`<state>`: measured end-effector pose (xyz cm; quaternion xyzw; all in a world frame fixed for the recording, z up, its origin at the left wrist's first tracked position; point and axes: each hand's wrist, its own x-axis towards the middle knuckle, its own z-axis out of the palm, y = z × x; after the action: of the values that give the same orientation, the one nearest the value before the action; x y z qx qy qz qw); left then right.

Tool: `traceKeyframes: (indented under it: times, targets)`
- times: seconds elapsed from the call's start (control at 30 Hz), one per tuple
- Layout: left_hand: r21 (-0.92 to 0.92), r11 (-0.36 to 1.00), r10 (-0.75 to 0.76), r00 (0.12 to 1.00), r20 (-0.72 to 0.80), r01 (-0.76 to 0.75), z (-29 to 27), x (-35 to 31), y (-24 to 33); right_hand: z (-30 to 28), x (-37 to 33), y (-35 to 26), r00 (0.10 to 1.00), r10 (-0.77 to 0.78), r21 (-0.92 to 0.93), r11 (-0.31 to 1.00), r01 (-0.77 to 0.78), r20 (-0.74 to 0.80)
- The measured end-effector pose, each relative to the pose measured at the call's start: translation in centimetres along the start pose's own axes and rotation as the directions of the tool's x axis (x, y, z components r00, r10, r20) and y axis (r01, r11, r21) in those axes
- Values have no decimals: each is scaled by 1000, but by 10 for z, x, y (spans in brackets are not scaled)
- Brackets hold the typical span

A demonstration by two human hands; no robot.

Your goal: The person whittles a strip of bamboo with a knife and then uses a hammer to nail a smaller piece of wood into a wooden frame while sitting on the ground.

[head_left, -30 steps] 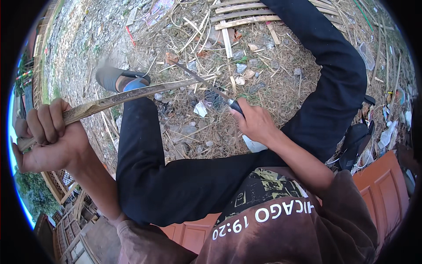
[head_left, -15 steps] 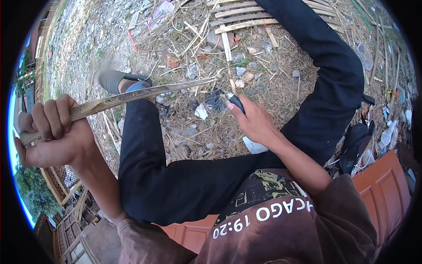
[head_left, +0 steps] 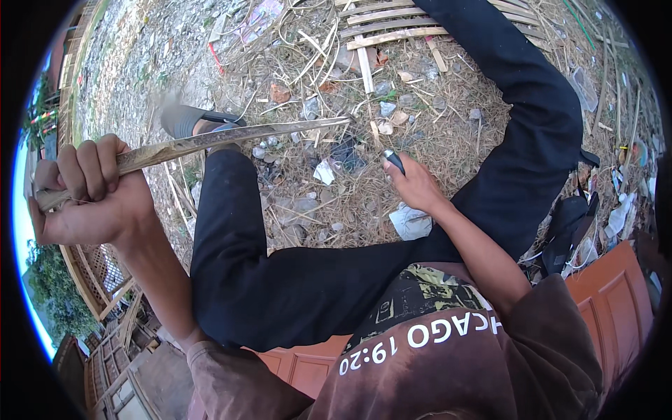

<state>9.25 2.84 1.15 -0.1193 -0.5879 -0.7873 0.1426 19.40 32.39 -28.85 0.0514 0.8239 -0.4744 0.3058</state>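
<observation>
My left hand [head_left: 94, 189] is closed around the thick end of a long wooden strip [head_left: 238, 135], bamboo by its look. The strip slants across above my left knee, and its thin tip reaches over the littered ground between my legs. My right hand [head_left: 418, 185] grips a tool with a black handle [head_left: 394, 160] and a silvery metal collar, a little right of the strip's tip and apart from it. I cannot make out a blade on the tool.
Slatted strips [head_left: 392, 33] lie on the ground at the top. Stones, shavings and a white scrap [head_left: 410, 222] are scattered between my black-trousered legs [head_left: 231, 210]. A brown panelled board [head_left: 609, 301] is beneath me. A dark sandal [head_left: 565, 234] lies at right.
My right hand with the black-handled tool has moved right and slightly down, away from the strip's tip. My left hand and the strip's thick end have risen a little.
</observation>
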Motion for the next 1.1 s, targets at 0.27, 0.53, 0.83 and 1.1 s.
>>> traceKeyframes:
  times: [0.27, 0.53, 0.83, 1.1]
  targets:
    - [46, 999, 17, 999, -30, -16, -1, -1, -2, -23, -50, -89, 939, -343, 90, 935, 344, -21]
    - [115, 993, 51, 991, -124, -37, -2, -8, -11, 13, -19, -2, 1000, 10, -169, 985, -14, -20]
    - [135, 989, 73, 987, -142, -54, 6, -3, -8, 3, -17, -28, 998, -61, -37, 998, 60, -17]
    - [60, 998, 26, 998, -61, -22, -4, 0, -11, -2, -16, -3, 999, -33, -284, 959, 23, -30]
